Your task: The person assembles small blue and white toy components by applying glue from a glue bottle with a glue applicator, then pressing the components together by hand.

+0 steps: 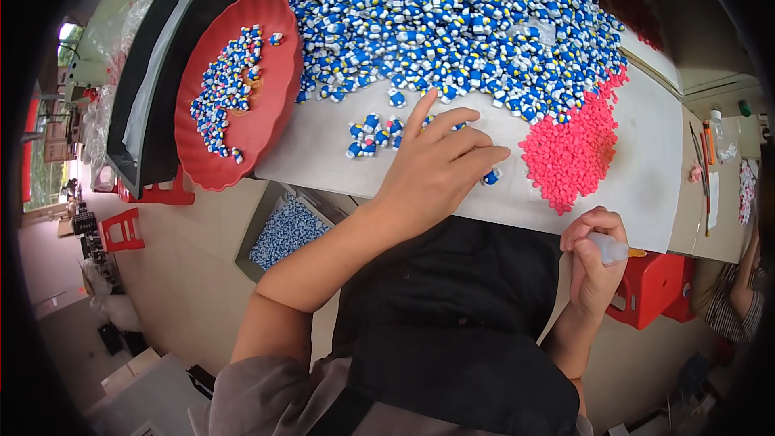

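Note:
My left hand (436,165) lies spread on the white table sheet (646,161), fingers apart, touching a few small blue-and-white figurines (373,135) in a loose cluster. A huge heap of the same figurines (460,24) covers the far part of the table. A pile of small pink pieces (571,152) lies just right of my left hand. My right hand (593,262) is at the table's near edge, closed around a small clear squeeze bottle with an orange tip (613,250).
A red scalloped tray (266,113) at the left holds several figurines. A box of blue-and-white pieces (284,232) sits on the floor below. Red stools (654,287) stand right and left. Another person's arm (739,282) shows at the right edge.

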`<act>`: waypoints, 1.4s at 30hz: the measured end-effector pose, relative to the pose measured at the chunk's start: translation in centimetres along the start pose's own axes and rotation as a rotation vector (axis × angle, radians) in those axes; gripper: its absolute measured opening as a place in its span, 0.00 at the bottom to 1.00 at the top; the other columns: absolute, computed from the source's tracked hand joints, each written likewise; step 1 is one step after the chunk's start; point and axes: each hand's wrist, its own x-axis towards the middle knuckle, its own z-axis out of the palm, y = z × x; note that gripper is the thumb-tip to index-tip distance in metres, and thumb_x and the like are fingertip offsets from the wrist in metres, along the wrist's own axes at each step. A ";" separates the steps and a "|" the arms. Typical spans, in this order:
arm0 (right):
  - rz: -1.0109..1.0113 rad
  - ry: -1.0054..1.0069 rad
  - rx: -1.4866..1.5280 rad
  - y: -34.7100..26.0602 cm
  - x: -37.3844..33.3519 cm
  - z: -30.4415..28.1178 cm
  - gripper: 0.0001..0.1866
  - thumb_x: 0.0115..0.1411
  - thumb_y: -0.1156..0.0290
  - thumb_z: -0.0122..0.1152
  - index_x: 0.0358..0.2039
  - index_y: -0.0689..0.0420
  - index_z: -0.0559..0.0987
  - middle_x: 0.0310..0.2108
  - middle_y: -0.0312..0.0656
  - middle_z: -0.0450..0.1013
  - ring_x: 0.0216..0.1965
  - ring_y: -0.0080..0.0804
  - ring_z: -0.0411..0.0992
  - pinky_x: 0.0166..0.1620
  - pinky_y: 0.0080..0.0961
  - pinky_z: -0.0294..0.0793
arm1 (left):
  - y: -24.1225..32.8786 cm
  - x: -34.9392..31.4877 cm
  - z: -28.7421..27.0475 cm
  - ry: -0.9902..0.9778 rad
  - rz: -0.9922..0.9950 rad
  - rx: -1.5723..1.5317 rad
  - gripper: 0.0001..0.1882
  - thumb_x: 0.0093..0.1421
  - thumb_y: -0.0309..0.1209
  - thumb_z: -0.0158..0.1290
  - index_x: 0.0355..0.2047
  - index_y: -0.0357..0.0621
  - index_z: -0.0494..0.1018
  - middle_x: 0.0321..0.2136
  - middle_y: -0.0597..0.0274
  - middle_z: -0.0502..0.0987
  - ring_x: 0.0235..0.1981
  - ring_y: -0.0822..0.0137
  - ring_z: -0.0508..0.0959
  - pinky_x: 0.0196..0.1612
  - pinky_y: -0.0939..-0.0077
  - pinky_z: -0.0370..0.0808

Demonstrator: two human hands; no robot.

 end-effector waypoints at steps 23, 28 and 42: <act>-0.067 -0.046 -0.097 0.9 1.0 -0.6 0.22 0.41 0.81 0.50 0.39 0.59 0.58 0.28 0.42 0.63 0.25 0.23 0.62 0.28 0.17 0.63 | -4.9 1.0 -2.0 0.133 -0.579 -0.088 0.13 0.43 0.20 0.53 0.32 0.43 0.68 0.28 0.57 0.72 0.23 0.69 0.74 0.26 0.79 0.70; -0.134 -0.054 -0.082 -0.4 1.0 -1.7 0.19 0.45 0.76 0.46 0.41 0.60 0.59 0.38 0.47 0.56 0.33 0.35 0.65 0.31 0.28 0.71 | -2.6 0.9 -1.4 0.262 -0.601 -0.949 0.12 0.49 0.16 0.48 0.36 0.30 0.67 0.34 0.56 0.71 0.32 0.70 0.74 0.36 0.84 0.69; -0.097 -0.086 -0.042 1.1 1.0 -0.4 0.20 0.47 0.81 0.47 0.44 0.62 0.60 0.40 0.47 0.59 0.38 0.35 0.65 0.41 0.29 0.66 | -1.4 0.7 1.8 0.074 -0.045 -0.072 0.13 0.41 0.18 0.51 0.30 0.41 0.71 0.31 0.58 0.71 0.37 0.59 0.70 0.39 0.69 0.67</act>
